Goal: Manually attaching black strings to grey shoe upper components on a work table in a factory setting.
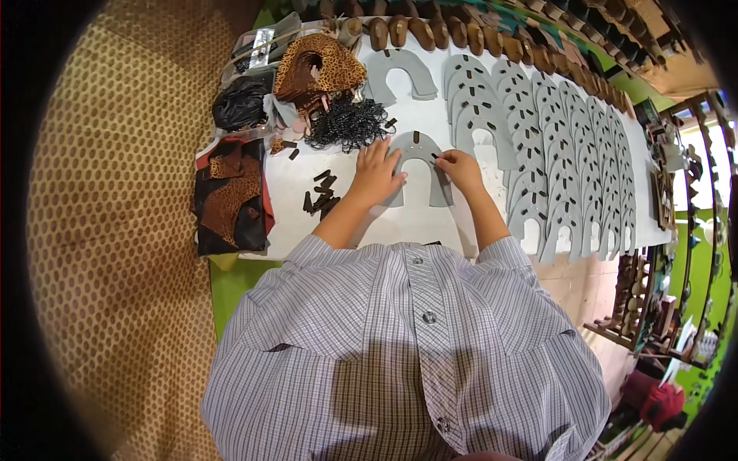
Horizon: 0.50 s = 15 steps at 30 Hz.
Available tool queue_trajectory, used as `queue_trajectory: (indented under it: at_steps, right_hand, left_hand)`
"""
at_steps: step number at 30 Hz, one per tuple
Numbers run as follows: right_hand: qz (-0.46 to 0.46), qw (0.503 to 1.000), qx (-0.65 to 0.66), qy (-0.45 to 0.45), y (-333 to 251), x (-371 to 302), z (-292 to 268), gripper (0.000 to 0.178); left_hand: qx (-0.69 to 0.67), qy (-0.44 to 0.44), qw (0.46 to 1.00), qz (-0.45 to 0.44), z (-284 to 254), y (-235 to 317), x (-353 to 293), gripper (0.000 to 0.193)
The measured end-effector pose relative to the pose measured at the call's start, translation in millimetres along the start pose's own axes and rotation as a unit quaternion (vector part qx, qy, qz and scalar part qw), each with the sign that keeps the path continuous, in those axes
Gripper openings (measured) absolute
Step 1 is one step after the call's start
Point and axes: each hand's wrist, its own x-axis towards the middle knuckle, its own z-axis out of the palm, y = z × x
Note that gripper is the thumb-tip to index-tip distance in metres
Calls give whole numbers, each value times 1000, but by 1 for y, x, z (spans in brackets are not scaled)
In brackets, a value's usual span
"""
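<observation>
A grey U-shaped piece (419,147) lies on the white table right in front of me, its two legs toward me. My left hand (374,175) rests on its left side, palm down with the fingers spread. At the right side of the curve, my right hand (461,170) pinches a small dark strip (437,156) against the piece. Another dark strip (417,137) sits at the top of the curve. To the left of my left forearm is a small pile of loose dark strips (321,194).
Overlapping rows of grey U-shaped pieces with dark strips (530,161) cover the table's right side. Wooden shoe lasts (459,34) line the far edge. Black cords (350,123), leopard-print material (323,65) and a stack of dark pieces (231,196) lie at left.
</observation>
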Motion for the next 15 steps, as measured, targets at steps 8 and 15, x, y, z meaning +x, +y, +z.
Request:
queue_trajectory:
  at_steps: [8, 15]
  right_hand:
    - [-40, 997, -56, 38, -13, 2, 12, 23]
    - [-50, 994, -67, 65, -12, 4, 15, 19]
  left_hand:
    - [65, 14, 998, -13, 17, 4, 40, 61]
    - [78, -31, 996, -1, 14, 8, 62, 56]
